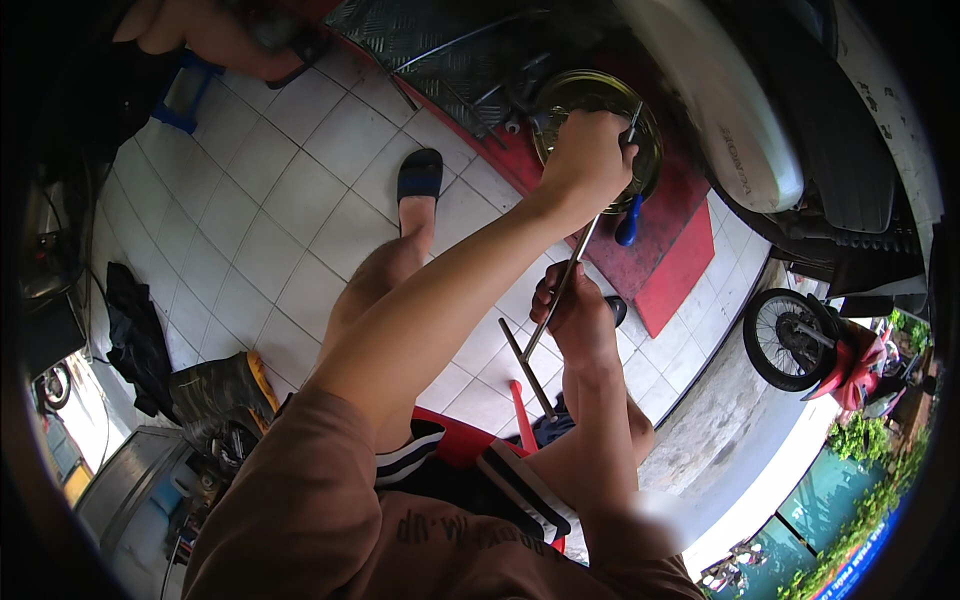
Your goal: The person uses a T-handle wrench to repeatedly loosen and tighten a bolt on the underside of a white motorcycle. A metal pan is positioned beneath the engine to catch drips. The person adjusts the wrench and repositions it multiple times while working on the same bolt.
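Note:
A long T-handle wrench (556, 292) lies slantwise in front of me, its crossbar toward my lap. My right hand (582, 312) is closed around its shaft, partway up from the crossbar. Farther up, my left hand (588, 158) is closed on the same wrench near its far end, over a round yellowish metal bowl (553, 92). The fingers of my left hand are partly hidden by its back. A blue tool handle (629, 222) sticks out at the bowl's near right edge. The bowl's contents are mostly covered by my hand.
A red platform (672, 245) with a dark tread-plate surface (400, 40) bears the bowl and several metal tools. A motorcycle with a white panel (745, 130) stands at the upper right. Another person's arm (225, 45) and a blue stool (186, 95) are at the upper left.

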Available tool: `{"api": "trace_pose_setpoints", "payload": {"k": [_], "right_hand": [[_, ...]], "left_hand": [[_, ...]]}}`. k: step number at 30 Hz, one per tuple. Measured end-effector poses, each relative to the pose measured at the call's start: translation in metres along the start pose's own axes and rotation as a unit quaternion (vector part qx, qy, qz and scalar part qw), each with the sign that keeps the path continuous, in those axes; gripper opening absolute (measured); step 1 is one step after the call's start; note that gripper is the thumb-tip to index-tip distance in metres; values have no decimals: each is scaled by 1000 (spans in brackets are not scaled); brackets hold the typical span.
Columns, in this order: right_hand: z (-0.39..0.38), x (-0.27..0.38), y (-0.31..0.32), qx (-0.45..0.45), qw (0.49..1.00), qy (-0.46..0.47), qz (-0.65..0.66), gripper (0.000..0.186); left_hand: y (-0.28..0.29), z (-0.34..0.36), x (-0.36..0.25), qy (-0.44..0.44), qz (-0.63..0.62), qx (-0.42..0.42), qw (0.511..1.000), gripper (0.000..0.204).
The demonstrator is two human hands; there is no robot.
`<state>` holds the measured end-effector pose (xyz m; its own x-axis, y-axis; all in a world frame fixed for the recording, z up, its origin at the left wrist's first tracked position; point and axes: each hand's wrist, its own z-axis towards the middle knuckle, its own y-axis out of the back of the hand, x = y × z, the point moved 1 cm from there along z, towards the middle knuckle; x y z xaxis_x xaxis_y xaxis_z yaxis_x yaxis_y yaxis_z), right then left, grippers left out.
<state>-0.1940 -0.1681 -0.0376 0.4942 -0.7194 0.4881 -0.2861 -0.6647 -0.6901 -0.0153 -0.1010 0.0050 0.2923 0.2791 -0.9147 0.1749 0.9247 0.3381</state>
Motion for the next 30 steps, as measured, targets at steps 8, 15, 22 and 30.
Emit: {"api": "trace_pose_setpoints", "payload": {"k": [8, 15, 22, 30], "right_hand": [[-1, -5, -18, 108, 992, -22, -55, 31], [12, 3, -32, 73, 993, 23, -90, 43], [24, 21, -37, 1, 993, 74, -90, 42], [34, 16, -34, -32, 992, 80, -87, 39]], "left_hand": [[26, 27, 22, -7, -3, -160, 987, 20], [4, 54, 41, -57, 38, -140, 988, 16], [-17, 76, 31, -93, -14, -237, 967, 13], [-24, 78, 27, -48, -55, -238, 968, 12]]}}
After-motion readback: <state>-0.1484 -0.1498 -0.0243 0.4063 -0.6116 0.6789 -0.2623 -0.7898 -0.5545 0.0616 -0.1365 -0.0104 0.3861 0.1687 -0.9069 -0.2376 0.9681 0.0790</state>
